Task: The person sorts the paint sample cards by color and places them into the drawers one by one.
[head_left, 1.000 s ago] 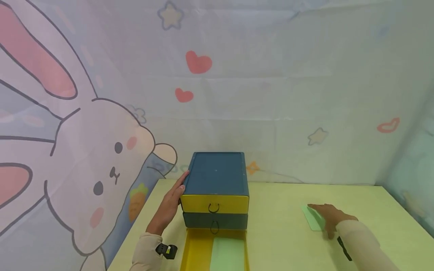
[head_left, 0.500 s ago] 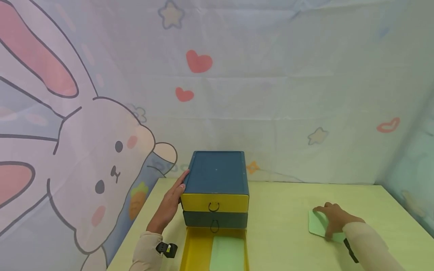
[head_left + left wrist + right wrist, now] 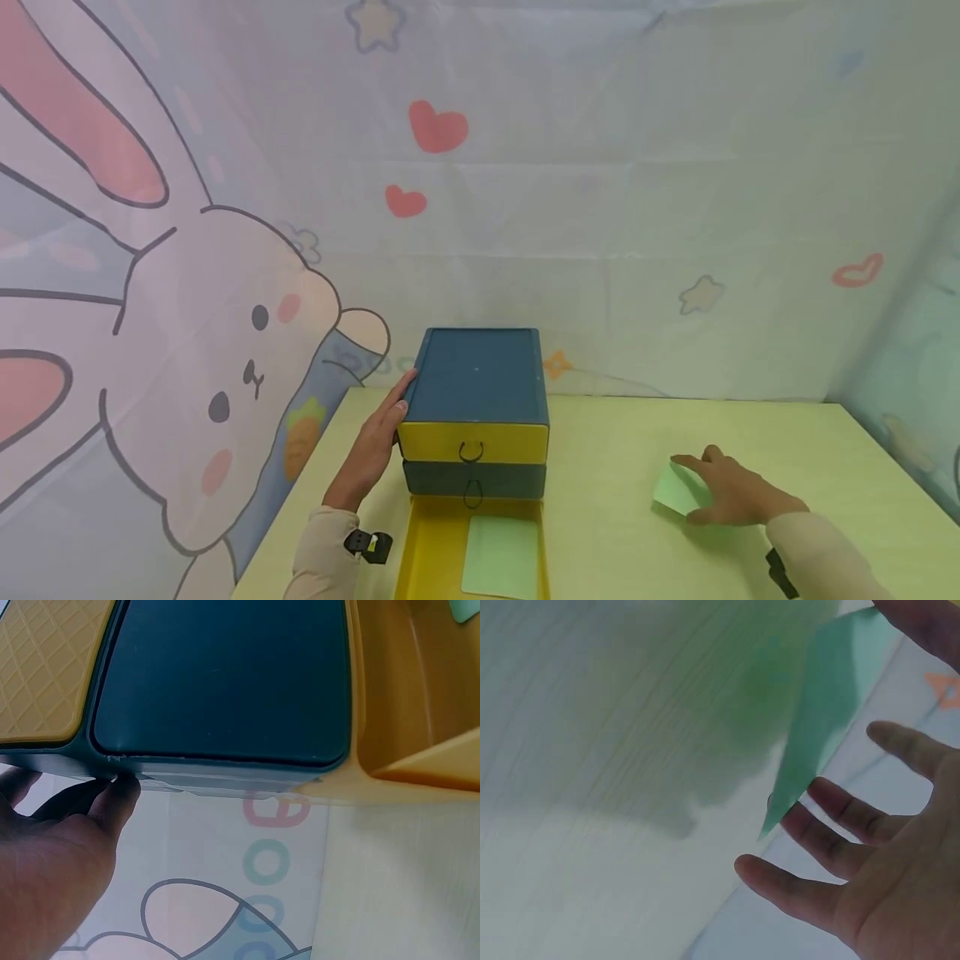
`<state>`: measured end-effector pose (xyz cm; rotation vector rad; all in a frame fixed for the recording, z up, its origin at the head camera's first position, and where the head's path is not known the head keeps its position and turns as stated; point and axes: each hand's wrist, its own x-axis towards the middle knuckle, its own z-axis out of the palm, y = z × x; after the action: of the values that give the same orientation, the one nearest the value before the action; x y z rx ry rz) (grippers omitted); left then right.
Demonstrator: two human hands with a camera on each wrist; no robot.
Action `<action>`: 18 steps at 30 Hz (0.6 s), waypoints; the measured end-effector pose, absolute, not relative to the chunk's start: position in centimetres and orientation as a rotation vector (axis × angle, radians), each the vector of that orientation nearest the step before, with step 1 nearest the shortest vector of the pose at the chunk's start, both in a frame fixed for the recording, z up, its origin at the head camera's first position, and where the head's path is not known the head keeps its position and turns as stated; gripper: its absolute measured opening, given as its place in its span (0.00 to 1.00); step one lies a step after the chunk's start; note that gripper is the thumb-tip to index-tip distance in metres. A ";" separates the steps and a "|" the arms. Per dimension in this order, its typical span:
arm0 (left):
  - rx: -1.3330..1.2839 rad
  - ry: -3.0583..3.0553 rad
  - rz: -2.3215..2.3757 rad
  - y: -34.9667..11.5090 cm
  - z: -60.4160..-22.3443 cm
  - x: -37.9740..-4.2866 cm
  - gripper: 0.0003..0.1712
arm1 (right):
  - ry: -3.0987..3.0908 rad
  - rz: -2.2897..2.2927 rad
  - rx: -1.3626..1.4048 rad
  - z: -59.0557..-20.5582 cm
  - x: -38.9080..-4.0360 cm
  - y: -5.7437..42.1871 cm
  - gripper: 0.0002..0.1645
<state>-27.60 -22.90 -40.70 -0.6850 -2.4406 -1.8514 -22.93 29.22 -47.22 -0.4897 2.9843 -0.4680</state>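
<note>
My left hand (image 3: 369,450) rests against the left side of a small drawer cabinet (image 3: 480,375) with a dark blue top. In the left wrist view, its fingers (image 3: 120,806) lie along the cabinet's side. To the right of the cabinet, my right hand (image 3: 738,490) holds a thin light green notebook (image 3: 678,490) between thumb and fingers. It is tilted off the table, with part of it hidden by the hand. The right wrist view shows the notebook (image 3: 817,712) edge-on, narrow, near the fingertips. A similar green notebook (image 3: 501,554) lies flat in the pulled-out yellow bottom drawer (image 3: 431,554).
Above the pulled-out drawer sit a closed yellow drawer (image 3: 435,442) and a closed dark drawer (image 3: 435,478), each with a black loop handle. The pale yellow table (image 3: 600,500) extends on both sides. A printed cloth (image 3: 600,208) with a rabbit hangs behind it.
My right hand first drew the notebook toward me along the table, then raised it and shifted a little left. The left hand stays on the cabinet. The drawers have not moved.
</note>
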 end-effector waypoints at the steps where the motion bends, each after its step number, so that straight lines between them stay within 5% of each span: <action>1: -0.684 -2.440 -1.849 -22.9 -40.7 -27.6 0.30 | 2.989 -0.474 -0.524 -47.0 -22.7 28.6 0.54; 18: -0.689 -2.431 -1.843 -22.8 -40.9 -27.8 0.30 | 3.003 -0.414 -1.119 -42.7 -17.3 17.9 0.34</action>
<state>-27.79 -22.82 -40.88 -0.6893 -2.4311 -1.8429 -17.28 17.92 -42.69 -1.1190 3.0035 -0.4139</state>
